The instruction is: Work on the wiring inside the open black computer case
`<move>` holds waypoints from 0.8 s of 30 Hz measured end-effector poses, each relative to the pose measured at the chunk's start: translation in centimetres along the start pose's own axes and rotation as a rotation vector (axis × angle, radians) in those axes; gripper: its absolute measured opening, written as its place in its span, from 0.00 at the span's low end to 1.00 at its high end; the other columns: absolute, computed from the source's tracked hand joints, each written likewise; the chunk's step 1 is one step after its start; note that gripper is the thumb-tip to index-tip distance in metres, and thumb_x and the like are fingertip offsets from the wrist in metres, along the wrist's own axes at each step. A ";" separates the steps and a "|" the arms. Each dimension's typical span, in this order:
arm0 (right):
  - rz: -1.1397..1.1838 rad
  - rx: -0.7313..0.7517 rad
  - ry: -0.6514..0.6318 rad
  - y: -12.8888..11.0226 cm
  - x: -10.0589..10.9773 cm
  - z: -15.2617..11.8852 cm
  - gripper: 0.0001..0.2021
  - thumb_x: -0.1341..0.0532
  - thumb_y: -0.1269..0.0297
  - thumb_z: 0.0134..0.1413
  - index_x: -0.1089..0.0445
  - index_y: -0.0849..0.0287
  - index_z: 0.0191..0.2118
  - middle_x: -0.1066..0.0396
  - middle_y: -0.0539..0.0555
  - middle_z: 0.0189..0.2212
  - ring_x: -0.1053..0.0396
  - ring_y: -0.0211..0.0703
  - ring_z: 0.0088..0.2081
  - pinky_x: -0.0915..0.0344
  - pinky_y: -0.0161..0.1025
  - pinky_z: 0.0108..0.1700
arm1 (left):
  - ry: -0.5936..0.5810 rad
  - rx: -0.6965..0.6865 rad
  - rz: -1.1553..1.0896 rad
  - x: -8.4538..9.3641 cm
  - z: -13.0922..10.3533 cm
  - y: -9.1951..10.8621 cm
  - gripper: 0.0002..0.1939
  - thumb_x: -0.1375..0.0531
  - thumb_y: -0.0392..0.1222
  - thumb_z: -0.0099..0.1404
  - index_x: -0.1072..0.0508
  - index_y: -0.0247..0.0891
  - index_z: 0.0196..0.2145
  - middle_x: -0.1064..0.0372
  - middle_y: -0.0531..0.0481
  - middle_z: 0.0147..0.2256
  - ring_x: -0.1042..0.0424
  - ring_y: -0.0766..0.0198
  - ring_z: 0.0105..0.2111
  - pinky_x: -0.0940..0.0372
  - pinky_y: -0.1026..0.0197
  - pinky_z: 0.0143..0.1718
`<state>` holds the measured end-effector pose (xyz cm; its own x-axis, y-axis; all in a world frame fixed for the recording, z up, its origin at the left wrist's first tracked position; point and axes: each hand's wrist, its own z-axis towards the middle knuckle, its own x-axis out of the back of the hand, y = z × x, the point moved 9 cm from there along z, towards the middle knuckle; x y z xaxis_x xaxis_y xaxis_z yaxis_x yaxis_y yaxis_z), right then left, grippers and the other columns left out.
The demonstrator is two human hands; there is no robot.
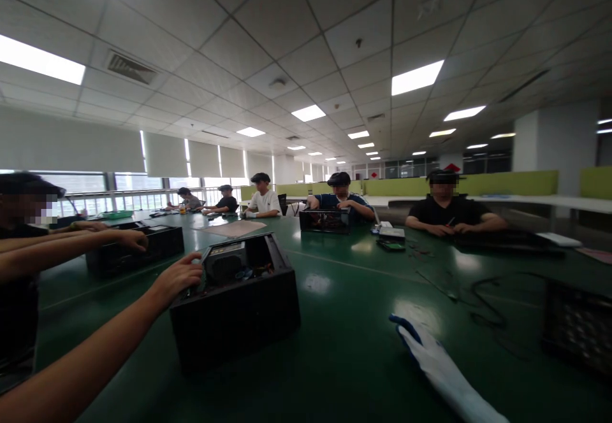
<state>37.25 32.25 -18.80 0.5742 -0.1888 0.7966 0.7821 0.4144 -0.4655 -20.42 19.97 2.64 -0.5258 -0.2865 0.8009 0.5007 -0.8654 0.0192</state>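
Observation:
An open black computer case (239, 308) lies on the green table (344, 346) in front of me, its power supply and wiring showing inside. My bare left hand (176, 278) reaches in from the lower left and grips the case's top left edge, fingers curled over the rim. My right hand (433, 359), in a white glove with blue fingertips, lies flat on the table to the right of the case and holds nothing.
On the left, a co-worker's two hands rest on another black case (143, 244). Several people sit along the far side, one behind a third case (325, 220). Loose cables (482, 302) and a black mesh panel (578, 330) lie at the right.

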 end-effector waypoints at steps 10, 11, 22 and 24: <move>0.079 -0.123 -0.173 0.8 -0.7 -0.3 0.33 0.56 0.54 0.62 0.41 0.57 0.70 0.52 0.53 0.74 0.51 0.64 0.71 0.53 0.59 0.72 | -0.106 -0.031 -0.089 -17.9 10.5 19.9 0.09 0.42 0.48 0.75 0.25 0.47 0.48 0.28 0.45 0.50 0.28 0.56 0.50 0.27 0.50 0.45; 0.075 -0.105 -0.164 0.6 -0.7 -0.2 0.33 0.56 0.55 0.61 0.40 0.58 0.69 0.54 0.53 0.74 0.52 0.64 0.72 0.54 0.58 0.72 | -0.128 -0.032 -0.094 -20.8 11.5 21.4 0.09 0.42 0.48 0.75 0.26 0.47 0.50 0.29 0.44 0.52 0.29 0.56 0.51 0.27 0.49 0.46; 0.159 -0.223 -0.142 -1.4 0.6 -0.5 0.36 0.51 0.51 0.55 0.41 0.62 0.68 0.48 0.59 0.72 0.50 0.62 0.71 0.51 0.55 0.72 | -0.255 0.066 -0.052 -26.4 11.3 20.6 0.32 0.66 0.48 0.78 0.31 0.34 0.26 0.41 0.56 0.33 0.26 0.69 0.45 0.32 0.54 0.41; 0.202 -0.276 -0.155 -1.7 0.9 -0.8 0.37 0.55 0.51 0.58 0.47 0.65 0.70 0.48 0.62 0.72 0.50 0.58 0.71 0.52 0.52 0.72 | -0.262 0.067 -0.035 -26.2 11.2 19.7 0.34 0.66 0.52 0.78 0.29 0.34 0.30 0.43 0.57 0.33 0.26 0.71 0.42 0.34 0.57 0.38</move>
<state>36.60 30.62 -17.59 0.6965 0.0180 0.7173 0.7048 0.1702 -0.6886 10.98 15.01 -11.27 -0.3522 -0.1331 0.9264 0.5342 -0.8414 0.0822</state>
